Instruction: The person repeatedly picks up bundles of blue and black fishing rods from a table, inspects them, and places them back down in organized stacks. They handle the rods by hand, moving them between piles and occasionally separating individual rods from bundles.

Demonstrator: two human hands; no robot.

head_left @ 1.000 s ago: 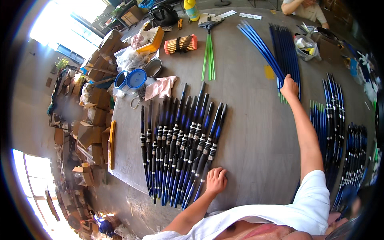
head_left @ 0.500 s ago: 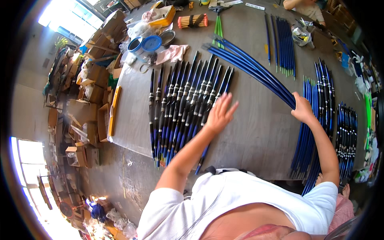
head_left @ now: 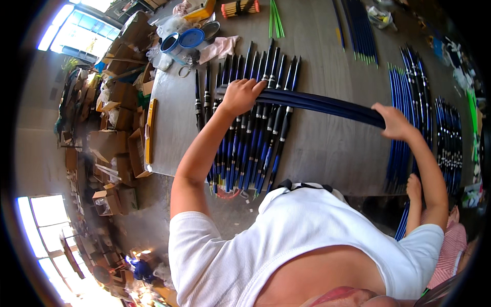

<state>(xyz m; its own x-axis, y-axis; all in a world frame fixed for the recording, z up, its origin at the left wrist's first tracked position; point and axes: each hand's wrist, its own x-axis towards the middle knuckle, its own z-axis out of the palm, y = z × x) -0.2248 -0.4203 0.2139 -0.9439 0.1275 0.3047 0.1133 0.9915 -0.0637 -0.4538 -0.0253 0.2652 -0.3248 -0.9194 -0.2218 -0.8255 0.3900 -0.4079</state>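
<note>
A bundle of slim dark blue rods [head_left: 322, 102] stretches across in front of me, above the table. My left hand [head_left: 241, 97] is closed round its left end; grey tips poke out past the fingers. At the other end, my right hand [head_left: 395, 122] grips the same bundle. Below and behind my left hand lies a fanned row of black and blue fishing-rod sections [head_left: 250, 148] with silver rings, which the bundle partly covers. Near my right hand, more blue rods [head_left: 399, 102] lie side by side, next to black ringed sections [head_left: 418, 87].
A co-worker's arm [head_left: 413, 194] reaches in beside my right elbow. Further ringed sections [head_left: 449, 138] lie at the far right. Blue rods with green tips [head_left: 360, 36], green sticks [head_left: 276, 20], a blue tub [head_left: 171, 43], its lid [head_left: 192, 38] and a pink cloth [head_left: 219, 48] lie farther back.
My left hand, open before, has moved up and left and closed on the bundle's far end. The bundle has swung from slanting away to lying nearly crosswise. My view has shifted.
</note>
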